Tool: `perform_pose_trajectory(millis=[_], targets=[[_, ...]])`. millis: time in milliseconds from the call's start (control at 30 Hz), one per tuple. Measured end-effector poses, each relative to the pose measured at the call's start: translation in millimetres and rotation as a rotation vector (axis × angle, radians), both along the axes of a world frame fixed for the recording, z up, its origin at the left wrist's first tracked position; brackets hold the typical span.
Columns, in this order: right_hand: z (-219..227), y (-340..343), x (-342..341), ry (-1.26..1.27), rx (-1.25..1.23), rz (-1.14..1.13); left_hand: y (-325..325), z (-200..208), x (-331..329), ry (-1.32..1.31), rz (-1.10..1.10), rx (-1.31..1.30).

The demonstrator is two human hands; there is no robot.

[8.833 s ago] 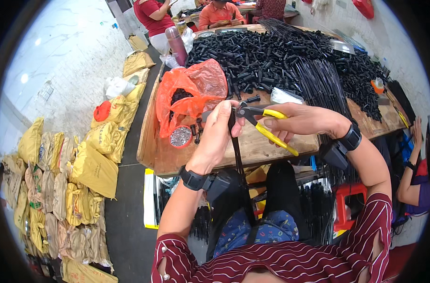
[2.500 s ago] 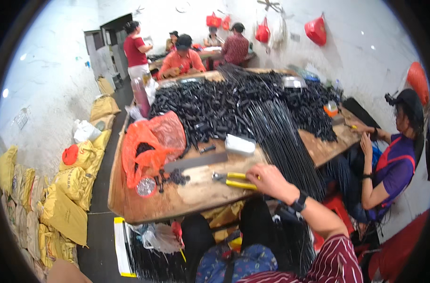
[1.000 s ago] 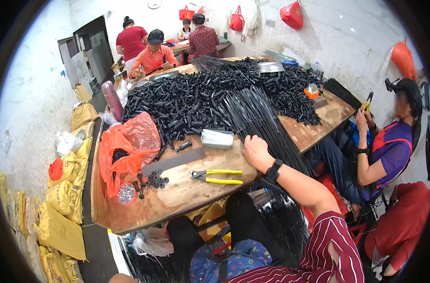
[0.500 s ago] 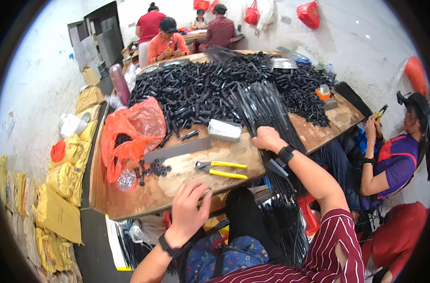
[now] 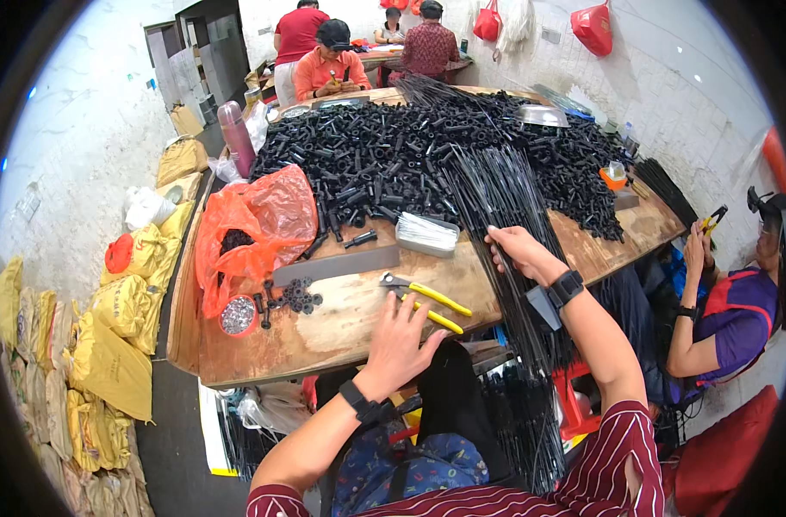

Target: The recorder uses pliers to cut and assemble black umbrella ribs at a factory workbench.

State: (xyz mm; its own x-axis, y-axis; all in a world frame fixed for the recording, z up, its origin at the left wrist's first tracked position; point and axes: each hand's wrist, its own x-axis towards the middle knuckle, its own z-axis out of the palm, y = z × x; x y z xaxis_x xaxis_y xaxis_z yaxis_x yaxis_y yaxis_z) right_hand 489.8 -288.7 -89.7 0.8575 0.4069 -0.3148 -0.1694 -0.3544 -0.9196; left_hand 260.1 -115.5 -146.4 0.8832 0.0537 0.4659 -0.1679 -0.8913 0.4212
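My left hand (image 5: 400, 345) hovers at the table's front edge with its fingers spread, the fingertips at the yellow-handled nippers (image 5: 445, 298); whether they touch is unclear. My right hand (image 5: 528, 252) is closed at the near part of a bundle of long thin black rods (image 5: 505, 185), its thumb and fingers pinching some of them. Left of the bundle sits a clear box of thin white sticks (image 5: 427, 235). A flat grey metal bar (image 5: 337, 265) lies behind several small black rings (image 5: 300, 298). Beside those are black bolt-like pieces (image 5: 264, 303) and a red-rimmed dish of silvery bits (image 5: 238, 315).
A broad heap of short black tubes (image 5: 358, 146) covers the far table. An orange plastic bag (image 5: 268, 226) and a pink flask (image 5: 235, 138) stand at the left, by yellow sacks (image 5: 113, 349). A co-worker (image 5: 729, 314) sits at the right; another (image 5: 328, 71) works across the table.
My left hand has moved forward and right to the nippers, its fingers spreading. My right hand has shifted slightly right and now pinches at the rods. The whole view has shifted a little.
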Motion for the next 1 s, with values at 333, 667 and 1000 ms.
perform_pose_trajectory(millis=[333, 667, 1000], targets=[[8, 5, -17, 0.198, 0.179, 0.115, -6, 9, 20, -0.052, -0.182, -0.01], [1, -10, -3, -0.122, -0.098, 0.067, -4, 27, -22, -0.068, -0.15, -0.141], [34, -16, -13, -0.14, -0.155, 0.119, 2, 20, -39, -0.043, -0.136, -0.181]])
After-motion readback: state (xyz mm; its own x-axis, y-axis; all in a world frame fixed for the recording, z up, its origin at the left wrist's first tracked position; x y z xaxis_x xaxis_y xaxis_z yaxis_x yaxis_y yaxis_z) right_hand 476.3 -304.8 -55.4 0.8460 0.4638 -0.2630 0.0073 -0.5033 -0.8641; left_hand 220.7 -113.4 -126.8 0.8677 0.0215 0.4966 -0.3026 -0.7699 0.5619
